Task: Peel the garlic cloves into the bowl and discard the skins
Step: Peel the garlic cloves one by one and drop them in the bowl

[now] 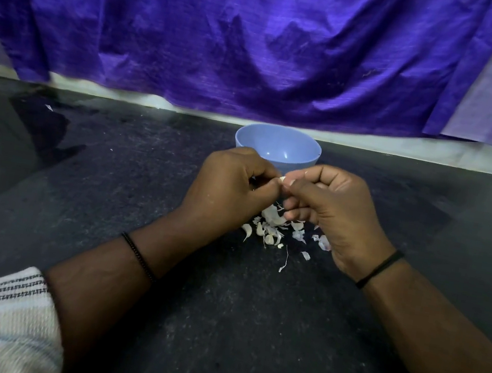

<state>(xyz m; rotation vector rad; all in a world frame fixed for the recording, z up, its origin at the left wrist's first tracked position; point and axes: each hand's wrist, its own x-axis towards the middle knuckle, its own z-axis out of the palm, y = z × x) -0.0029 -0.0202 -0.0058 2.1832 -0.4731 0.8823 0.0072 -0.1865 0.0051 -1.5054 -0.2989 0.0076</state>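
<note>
Here, left hand [227, 187] and right hand [329, 209] met fingertip to fingertip, both pinched on one small garlic clove [282, 179], held just in front of the blue bowl [278, 144], loose skins [276, 230] scattered on the dark counter [216, 326] beneath the hands.

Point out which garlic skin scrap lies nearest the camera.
The thin curled strip, alone on the dark counter, below the main skin pile.
</note>
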